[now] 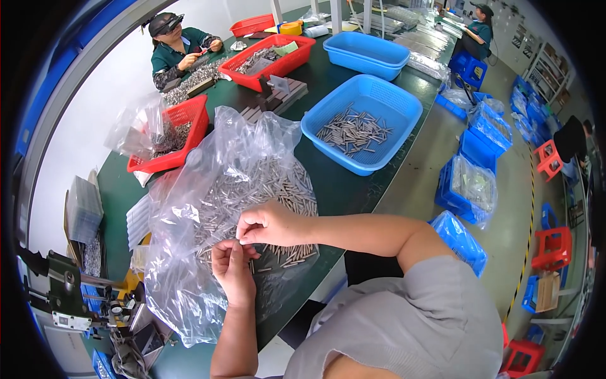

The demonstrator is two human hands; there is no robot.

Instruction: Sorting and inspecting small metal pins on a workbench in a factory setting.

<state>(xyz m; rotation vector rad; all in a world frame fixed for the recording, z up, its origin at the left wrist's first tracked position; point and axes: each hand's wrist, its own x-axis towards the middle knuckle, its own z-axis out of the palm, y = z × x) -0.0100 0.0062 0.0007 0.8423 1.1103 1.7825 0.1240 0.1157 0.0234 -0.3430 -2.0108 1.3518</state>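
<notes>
Position of hands: the left hand (232,268) and right hand (274,224) meet at the fingertips above loose metal pins (297,189). Each grip is narrow, thumb against fingers; any part held there is too small to tell. From the hands, the pins lie mainly at 12 to 2 o'clock, on clear plastic film (183,278) covering the green bench (350,192). A blue basket (394,104) containing pins stands at 1 o'clock.

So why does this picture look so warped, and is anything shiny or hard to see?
Head view: the fisheye lens bows straight edges near the black rim; same view: white glare streaks the clear bag, and anything between the fingertips of the left hand and right hand is too small to make out clearly.
</notes>
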